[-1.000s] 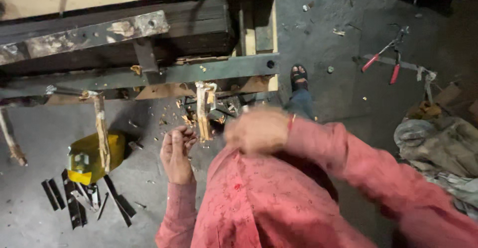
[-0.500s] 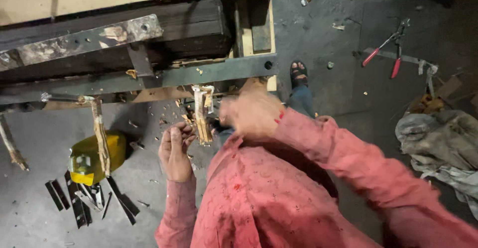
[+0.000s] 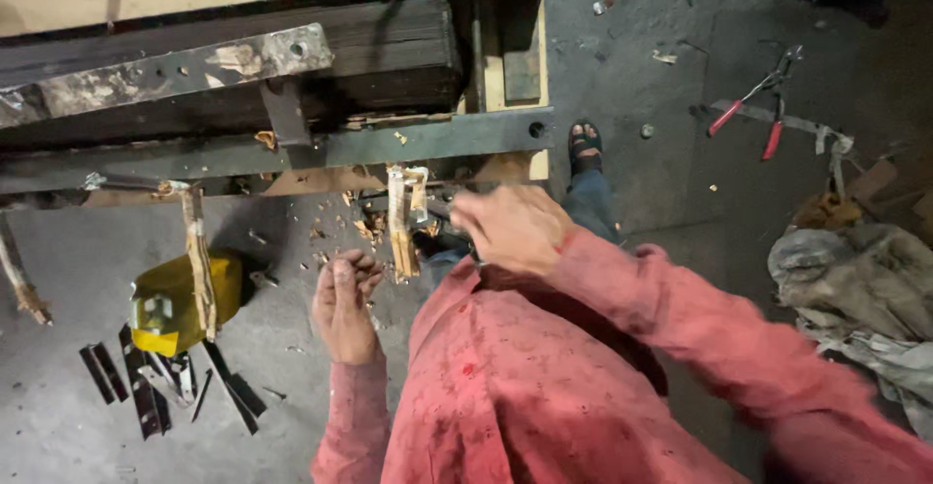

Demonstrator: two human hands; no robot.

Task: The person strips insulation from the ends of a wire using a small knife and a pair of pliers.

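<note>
A splintered pale wooden strip (image 3: pixel 400 234) hangs upright from a dark metal bar (image 3: pixel 442 137) of a frame. My left hand (image 3: pixel 344 301) is just left of the strip's lower end, fingers curled together, with nothing visible in them. My right hand (image 3: pixel 511 227) is a closed fist just right of the strip. A short dark tool (image 3: pixel 439 209) sticks out of it toward the wood, though most of the tool is hidden. Wood chips (image 3: pixel 364 226) lie on the floor below the strip. Both sleeves are red.
A yellow canister (image 3: pixel 228 285) and several dark metal strips (image 3: pixel 146 392) lie on the grey floor at left, behind another thin wooden strip (image 3: pixel 198 260). Red-handled pliers (image 3: pixel 753 105) lie at upper right, crumpled grey cloth (image 3: pixel 855 285) at right. My sandalled foot (image 3: pixel 584 144) rests beyond the bar.
My right fist has moved up and left toward the wooden strip. My left hand has stayed beside the strip's lower end.
</note>
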